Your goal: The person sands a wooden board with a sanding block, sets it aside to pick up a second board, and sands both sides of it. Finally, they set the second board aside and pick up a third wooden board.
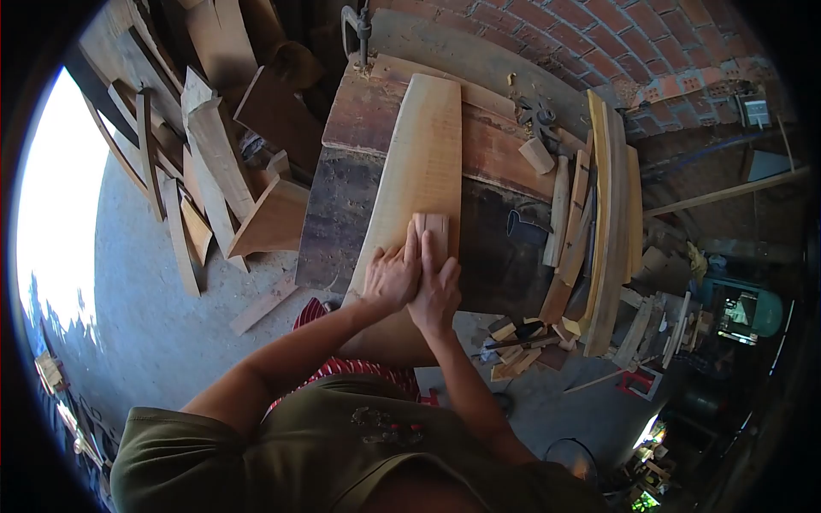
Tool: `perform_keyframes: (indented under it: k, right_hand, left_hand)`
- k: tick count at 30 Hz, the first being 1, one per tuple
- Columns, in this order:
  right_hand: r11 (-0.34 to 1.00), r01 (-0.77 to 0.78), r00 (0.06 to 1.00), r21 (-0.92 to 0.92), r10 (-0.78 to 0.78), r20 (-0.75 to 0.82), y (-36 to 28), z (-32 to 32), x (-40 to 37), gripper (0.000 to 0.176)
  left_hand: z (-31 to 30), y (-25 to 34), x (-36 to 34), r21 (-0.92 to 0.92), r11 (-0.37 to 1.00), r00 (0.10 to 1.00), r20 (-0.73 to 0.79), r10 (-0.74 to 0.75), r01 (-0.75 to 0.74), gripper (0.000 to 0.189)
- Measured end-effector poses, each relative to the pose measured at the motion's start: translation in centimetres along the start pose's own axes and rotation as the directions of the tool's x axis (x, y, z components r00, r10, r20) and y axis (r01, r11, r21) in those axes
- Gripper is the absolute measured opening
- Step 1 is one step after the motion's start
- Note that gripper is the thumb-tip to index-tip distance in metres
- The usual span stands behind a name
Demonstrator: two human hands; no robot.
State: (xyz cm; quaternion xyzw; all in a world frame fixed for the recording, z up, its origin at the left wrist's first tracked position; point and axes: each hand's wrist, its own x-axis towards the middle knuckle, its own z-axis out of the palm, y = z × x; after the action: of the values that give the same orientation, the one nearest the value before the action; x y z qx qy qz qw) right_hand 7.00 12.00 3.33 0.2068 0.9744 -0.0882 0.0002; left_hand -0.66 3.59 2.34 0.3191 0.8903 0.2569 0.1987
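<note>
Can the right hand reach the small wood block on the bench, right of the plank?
Probably yes. The right hand rests on the plank; the block lies further up and right on the bench, and nothing stands between them.

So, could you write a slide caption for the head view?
Left hand and right hand press a block on a pale plank across a workbench.
</note>
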Motion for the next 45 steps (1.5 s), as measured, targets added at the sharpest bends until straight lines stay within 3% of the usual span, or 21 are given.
perform_keyframes:
  k: [4,5,6,8,10,12,17,18,19,20,21,22,23,26,29,30,31,33,35,39,45]
  right_hand:
    - [0.999,-0.008,0.990,-0.044,0.002,-0.142,1.7,0.4,12.3,0.083]
    - [0.999,-0.035,0.991,-0.038,0.030,-0.132,2.1,0.3,15.7,0.083]
    - [0.998,-0.063,0.991,-0.029,0.060,-0.117,2.4,0.1,19.0,0.084]
    - [0.995,-0.097,0.987,-0.010,0.095,-0.128,2.9,0.1,25.2,0.073]
    - [0.990,-0.085,0.984,0.114,0.101,-0.145,3.8,0.4,29.8,0.071]
    - [0.986,-0.080,0.985,0.150,0.101,-0.139,4.3,0.7,32.4,0.072]
    - [0.992,-0.058,0.989,0.113,0.072,-0.128,4.5,1.0,27.7,0.072]
    - [0.989,-0.071,0.990,0.129,0.085,-0.108,4.1,0.7,24.2,0.071]
    - [0.992,-0.099,0.993,0.074,0.104,-0.064,3.5,0.2,20.6,0.071]
    - [0.995,-0.063,0.989,0.082,0.073,-0.125,3.2,0.9,16.7,0.074]
    - [0.997,-0.042,0.987,0.064,0.052,-0.155,2.6,1.0,12.6,0.077]
    - [0.997,-0.068,0.994,0.027,0.070,-0.086,1.6,0.5,8.6,0.088]
    - [0.995,-0.056,0.989,0.087,0.067,-0.132,0.9,0.9,4.8,0.077]
    - [0.998,-0.025,1.000,0.062,0.025,0.004,-1.3,0.5,-4.9,0.078]
    - [1.000,0.009,0.998,0.024,-0.011,0.059,-2.8,1.2,-8.5,0.078]
    - [0.998,0.032,0.998,0.058,-0.036,0.059,-3.5,1.0,-8.1,0.078]
    - [0.997,0.040,0.997,0.063,-0.043,0.058,-3.7,1.1,-6.7,0.078]
    - [0.994,0.089,0.995,0.064,-0.091,0.028,-3.6,1.4,-1.8,0.078]
    - [0.989,0.126,0.987,0.076,-0.117,-0.113,-4.3,1.2,4.3,0.077]
    - [0.985,0.156,0.963,0.071,-0.135,-0.232,-3.8,2.4,17.7,0.077]
    - [0.984,0.052,0.990,0.173,-0.028,-0.138,-4.1,1.0,31.6,0.070]
  left_hand:
    - [-2.5,-0.8,12.4,-0.065,0.998,0.999,-0.018,-0.027,0.025,0.074]
    - [-2.8,-1.0,16.0,-0.048,0.999,0.995,-0.101,-0.012,0.007,0.070]
    - [-5.1,-0.6,19.3,-0.053,0.997,0.998,0.031,-0.059,0.061,0.069]
    - [-7.0,-0.7,25.7,-0.097,0.990,0.991,0.098,-0.092,0.101,0.058]
    - [-6.8,-2.0,31.2,-0.187,0.981,0.999,0.019,-0.051,0.053,0.058]
    - [-6.6,-2.2,33.9,-0.140,0.989,0.998,-0.033,-0.059,0.054,0.058]
    - [-5.4,-0.9,28.6,-0.183,0.978,0.994,-0.035,-0.104,0.096,0.060]
    - [-4.7,-0.8,25.7,-0.148,0.984,0.995,0.006,-0.099,0.099,0.066]
    - [-3.3,-0.5,21.9,-0.120,0.990,0.993,-0.076,-0.087,0.078,0.071]
    - [-1.4,-1.1,18.3,-0.066,0.998,0.990,-0.144,-0.001,-0.008,0.075]
    - [-0.3,-1.2,14.0,0.098,0.993,0.986,-0.146,0.078,-0.064,0.073]
    - [0.6,-0.9,9.8,0.052,0.997,0.984,-0.171,0.059,-0.051,0.071]
    - [0.7,-0.7,5.6,0.095,0.990,0.984,-0.138,0.116,-0.103,0.069]
    - [2.7,-1.8,-4.5,0.117,0.989,0.996,-0.010,0.090,-0.089,0.069]
    - [1.0,-2.6,-9.5,0.220,0.962,0.985,0.103,0.141,-0.161,0.068]
    - [0.4,-3.0,-9.4,0.212,0.965,0.987,0.052,0.150,-0.157,0.068]
    - [0.1,-3.4,-8.3,0.217,0.965,0.989,0.048,0.143,-0.150,0.068]
    - [-0.4,-3.9,-4.1,-0.089,0.990,0.994,0.020,-0.109,0.110,0.070]
    - [-1.7,-5.2,1.7,-0.100,0.989,0.992,-0.054,-0.115,0.109,0.071]
    - [-5.1,-7.8,14.8,-0.087,0.993,0.975,-0.200,-0.093,0.077,0.066]
    - [-9.5,-10.1,29.7,-0.159,0.976,0.970,-0.173,-0.173,0.146,0.062]
